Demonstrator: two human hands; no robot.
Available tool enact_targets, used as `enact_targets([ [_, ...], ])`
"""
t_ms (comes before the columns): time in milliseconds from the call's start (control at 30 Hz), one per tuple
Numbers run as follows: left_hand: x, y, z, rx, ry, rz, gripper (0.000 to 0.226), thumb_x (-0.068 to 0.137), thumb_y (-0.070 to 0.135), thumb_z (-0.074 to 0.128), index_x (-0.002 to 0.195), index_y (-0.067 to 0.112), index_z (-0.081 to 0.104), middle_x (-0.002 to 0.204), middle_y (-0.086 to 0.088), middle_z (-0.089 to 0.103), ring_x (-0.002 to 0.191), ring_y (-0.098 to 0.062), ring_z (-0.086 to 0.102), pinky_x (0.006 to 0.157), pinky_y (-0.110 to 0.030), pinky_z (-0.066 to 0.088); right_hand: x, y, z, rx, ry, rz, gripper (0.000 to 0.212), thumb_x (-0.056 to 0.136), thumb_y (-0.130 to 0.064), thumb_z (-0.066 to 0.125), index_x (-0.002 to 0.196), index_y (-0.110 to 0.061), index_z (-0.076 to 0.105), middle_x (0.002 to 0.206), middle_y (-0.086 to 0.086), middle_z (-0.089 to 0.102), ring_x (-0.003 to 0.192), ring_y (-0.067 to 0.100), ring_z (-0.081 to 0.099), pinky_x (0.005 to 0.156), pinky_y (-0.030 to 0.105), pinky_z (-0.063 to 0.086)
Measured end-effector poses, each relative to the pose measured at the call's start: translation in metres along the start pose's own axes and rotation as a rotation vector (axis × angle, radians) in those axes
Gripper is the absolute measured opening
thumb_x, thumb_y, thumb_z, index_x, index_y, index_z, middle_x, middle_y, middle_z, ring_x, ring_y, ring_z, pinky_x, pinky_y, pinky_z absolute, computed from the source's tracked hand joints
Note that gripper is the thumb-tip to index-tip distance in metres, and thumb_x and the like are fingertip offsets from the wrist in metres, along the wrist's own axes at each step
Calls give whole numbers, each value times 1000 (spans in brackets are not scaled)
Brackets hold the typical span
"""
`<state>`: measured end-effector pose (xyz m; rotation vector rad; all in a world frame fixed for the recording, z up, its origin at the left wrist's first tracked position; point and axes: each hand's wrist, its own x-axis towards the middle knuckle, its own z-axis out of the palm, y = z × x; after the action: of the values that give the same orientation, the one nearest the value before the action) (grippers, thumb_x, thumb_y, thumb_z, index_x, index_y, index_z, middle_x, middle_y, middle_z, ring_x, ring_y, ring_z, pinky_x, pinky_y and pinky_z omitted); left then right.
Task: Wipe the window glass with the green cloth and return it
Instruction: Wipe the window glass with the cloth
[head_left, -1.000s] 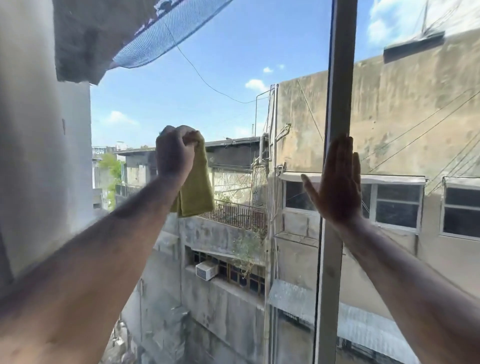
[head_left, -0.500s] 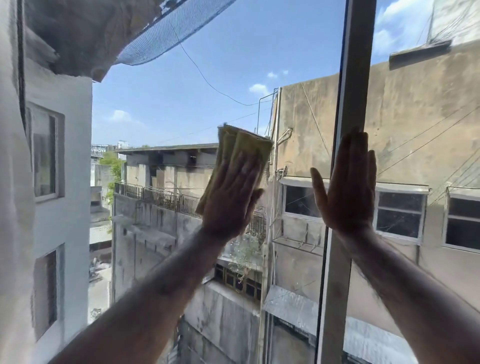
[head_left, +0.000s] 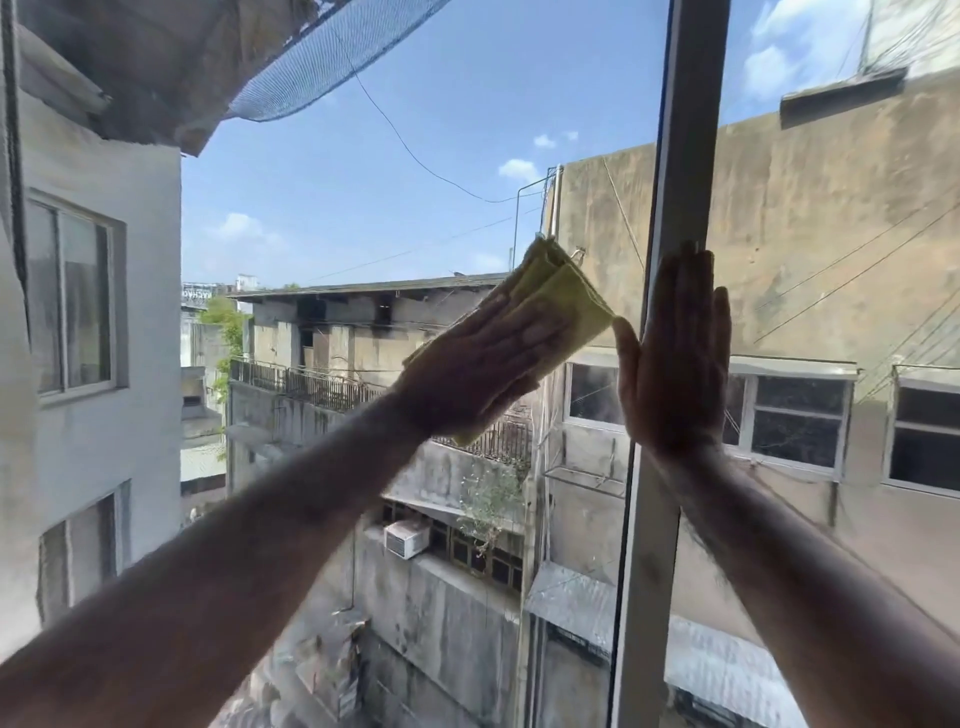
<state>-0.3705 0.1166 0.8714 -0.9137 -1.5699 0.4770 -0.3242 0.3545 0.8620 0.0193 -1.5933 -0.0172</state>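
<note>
My left hand (head_left: 483, 364) lies flat on the folded green cloth (head_left: 563, 291) and presses it against the window glass (head_left: 415, 130), fingers pointing up and to the right. The cloth's upper corner sticks out past my fingertips and nearly touches the thumb of my right hand (head_left: 675, 358). That hand is flat, fingers together and pointing up, resting against the vertical window frame (head_left: 685, 130) and the pane beside it. It holds nothing.
Through the glass I see weathered concrete buildings, a balcony railing (head_left: 311, 384), an air-conditioner unit (head_left: 408, 538) and blue sky. A pale wall with windows (head_left: 78, 291) rises at the left, under blue netting (head_left: 322, 67).
My left hand has spread flat on the cloth and swept it across the glass from the left toward the frame. The right hand has stayed on the frame.
</note>
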Motion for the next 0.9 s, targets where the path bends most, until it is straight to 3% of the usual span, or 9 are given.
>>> enact_targets([
  [200, 27, -5, -11, -122, 322, -1004, 57, 111, 31, 37, 162, 10, 26, 172, -10, 27, 162, -28, 20, 133, -50, 16, 0, -1, -2, 54, 30, 2, 77, 112, -53, 20, 163, 4, 21, 173, 22, 18, 163, 36, 16, 132, 54, 20],
  [333, 12, 53, 2, -117, 86, -199, 53, 112, 30, 38, 162, 13, 30, 171, -13, 26, 162, -31, 16, 131, -54, 21, -1, 1, -4, 46, 24, -21, 81, 110, -56, 22, 163, 5, 20, 173, 24, 18, 163, 36, 16, 132, 55, 20],
  [400, -21, 36, 2, -40, 13, 14, 51, 112, 28, 35, 161, 13, 32, 170, -13, 29, 162, -30, 18, 131, -55, 23, -1, 1, -5, 53, 10, -18, 84, 109, -59, 23, 164, 4, 18, 174, 24, 15, 163, 36, 14, 132, 54, 18],
  [467, -48, 10, 6, -14, 120, -275, 51, 111, 22, 32, 160, 8, 32, 168, -17, 32, 160, -33, 23, 129, -59, 25, -1, 0, -5, 67, 10, -3, 86, 108, -62, 23, 164, 3, 17, 174, 23, 14, 164, 34, 13, 133, 53, 17],
  [600, -53, 1, 3, -119, 365, -1355, 58, 110, 29, 22, 163, 5, 20, 172, -16, 23, 162, -31, 17, 130, -58, 19, -1, 0, -2, 55, 10, 5, 87, 108, -63, 25, 165, 2, 17, 174, 23, 14, 164, 34, 12, 133, 53, 17],
  [667, -39, 31, 5, -145, 310, -1177, 58, 109, 27, 28, 162, 5, 23, 172, -17, 24, 162, -33, 17, 131, -59, 17, -1, 0, -2, 48, 7, -1, 86, 109, -61, 27, 165, 3, 17, 174, 23, 14, 164, 34, 12, 132, 54, 17],
  [800, -84, 37, 10, -109, 63, -156, 55, 104, 16, 47, 157, 6, 38, 168, -18, 33, 159, -36, 26, 127, -62, 27, -3, 0, -3, 31, -5, -1, 84, 110, -60, 28, 165, 2, 15, 175, 22, 13, 164, 34, 11, 133, 52, 15],
  [833, -96, 23, 8, -89, 59, -152, 54, 104, 15, 46, 157, 6, 38, 167, -18, 34, 159, -37, 26, 127, -62, 27, -3, 0, -3, 28, -6, 0, 84, 110, -59, 28, 165, 2, 15, 175, 22, 12, 164, 34, 10, 133, 52, 15],
  [900, -107, -3, 7, -66, 146, -509, 54, 107, 17, 37, 159, 5, 34, 167, -20, 34, 159, -38, 25, 127, -62, 27, -2, -1, -4, 29, -9, 5, 83, 110, -59, 27, 165, 2, 14, 175, 22, 11, 164, 33, 10, 134, 51, 14],
])
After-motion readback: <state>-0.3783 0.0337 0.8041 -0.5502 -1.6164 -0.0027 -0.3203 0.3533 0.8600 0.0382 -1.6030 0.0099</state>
